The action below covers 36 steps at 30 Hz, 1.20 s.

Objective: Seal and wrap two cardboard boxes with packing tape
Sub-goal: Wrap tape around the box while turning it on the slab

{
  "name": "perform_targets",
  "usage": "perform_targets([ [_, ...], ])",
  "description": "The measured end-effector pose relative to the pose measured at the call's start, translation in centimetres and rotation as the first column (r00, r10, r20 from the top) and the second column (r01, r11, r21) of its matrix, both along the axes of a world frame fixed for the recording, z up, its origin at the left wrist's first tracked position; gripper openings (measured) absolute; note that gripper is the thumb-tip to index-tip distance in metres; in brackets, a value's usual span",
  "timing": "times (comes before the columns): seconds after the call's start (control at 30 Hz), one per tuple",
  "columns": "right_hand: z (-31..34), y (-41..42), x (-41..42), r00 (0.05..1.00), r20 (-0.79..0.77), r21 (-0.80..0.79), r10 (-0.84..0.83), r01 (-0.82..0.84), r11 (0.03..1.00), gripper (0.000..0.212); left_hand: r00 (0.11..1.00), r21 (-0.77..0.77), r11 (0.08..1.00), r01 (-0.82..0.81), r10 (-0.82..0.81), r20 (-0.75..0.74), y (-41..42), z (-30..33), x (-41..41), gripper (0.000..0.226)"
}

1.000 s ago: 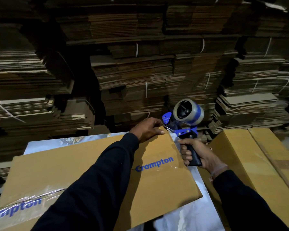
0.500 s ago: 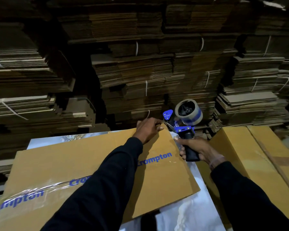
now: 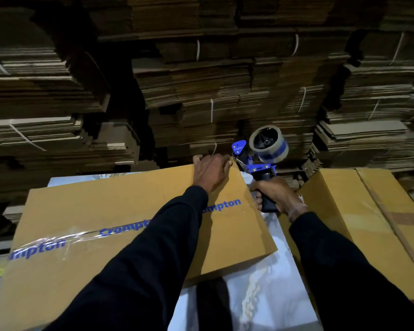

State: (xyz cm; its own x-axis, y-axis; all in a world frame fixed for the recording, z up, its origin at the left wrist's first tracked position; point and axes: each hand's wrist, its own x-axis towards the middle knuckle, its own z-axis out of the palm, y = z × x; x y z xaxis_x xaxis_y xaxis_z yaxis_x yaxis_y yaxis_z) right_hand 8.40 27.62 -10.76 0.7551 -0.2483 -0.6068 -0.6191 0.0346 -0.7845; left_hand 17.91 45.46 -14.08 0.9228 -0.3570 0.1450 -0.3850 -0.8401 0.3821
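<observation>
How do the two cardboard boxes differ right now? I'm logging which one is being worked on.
The Crompton box lies on the white tabletop with the left hand at its far corner, beside the tape dispenser; the plain box on the right goes untouched. The Crompton box carries blue lettering and shiny clear tape; the plain box shows a brown tape strip. Both are tan cardboard.
</observation>
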Motion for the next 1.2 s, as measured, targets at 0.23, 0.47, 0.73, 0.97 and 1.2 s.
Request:
perform_targets([
  [0.23, 0.5, -0.4, -0.3, 1.0, -0.023, -0.087, 0.016, -0.017, 0.996, 0.029, 1.0, 0.019, 1.0, -0.004, 0.003, 0.027, -0.2, 0.3, -0.2, 0.031],
  [0.47, 1.0, -0.2, -1.4, 0.999, -0.006, -0.145, 0.041, -0.042, 0.989, 0.024, 1.0, 0.044, 0.999, -0.011, 0.01, 0.014, -0.1, 0.1, 0.2, 0.035],
  [0.73, 1.7, -1.0, -4.8, 0.997, -0.009, -0.236, 0.078, -0.078, 0.969, 0.019, 1.0, 0.034, 0.999, -0.01, 0.01, -0.007, -0.3, 0.0, 0.3, 0.036],
  [0.97, 1.4, -1.2, -6.1, 0.997, -0.019, -0.226, 0.07, -0.072, 0.971, 0.01, 1.0, 0.043, 0.999, -0.01, 0.011, -0.024, -0.2, 0.1, 0.5, 0.036],
  [1.2, 1.6, -1.3, -6.3, 0.997, -0.003, -0.233, 0.076, -0.074, 0.97, 0.018, 1.0, 0.041, 0.999, -0.007, 0.007, -0.001, -0.2, -0.1, 0.4, 0.037],
])
